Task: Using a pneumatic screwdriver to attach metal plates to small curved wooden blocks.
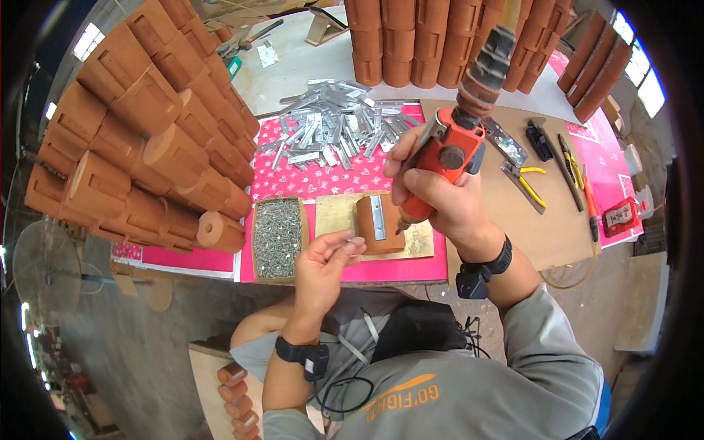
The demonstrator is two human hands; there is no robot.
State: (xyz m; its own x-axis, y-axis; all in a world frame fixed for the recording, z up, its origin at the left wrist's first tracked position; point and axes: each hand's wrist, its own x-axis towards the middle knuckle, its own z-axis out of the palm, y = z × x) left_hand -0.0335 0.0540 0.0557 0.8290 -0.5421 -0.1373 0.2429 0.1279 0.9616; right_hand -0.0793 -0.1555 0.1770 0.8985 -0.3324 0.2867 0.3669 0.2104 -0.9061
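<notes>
My right hand is wrapped round a red power screwdriver, with a dark ridged fitting and a tan hose at its upper end. Its lower tip is close to the right side of a brown, rounded block, though I cannot tell whether they touch. A flat silver metal strip lies lengthwise on that block, which rests on a pale board. Just left of the block, my left hand is closed in a pinch; whatever small thing its fingertips hold is too small to name.
A box of screws stands left of the board. Behind it lies a heap of metal strips. Stacked brown cylinders rise at left, with more brown columns at the back. Yellow-handled pliers and a red bottle lie at right.
</notes>
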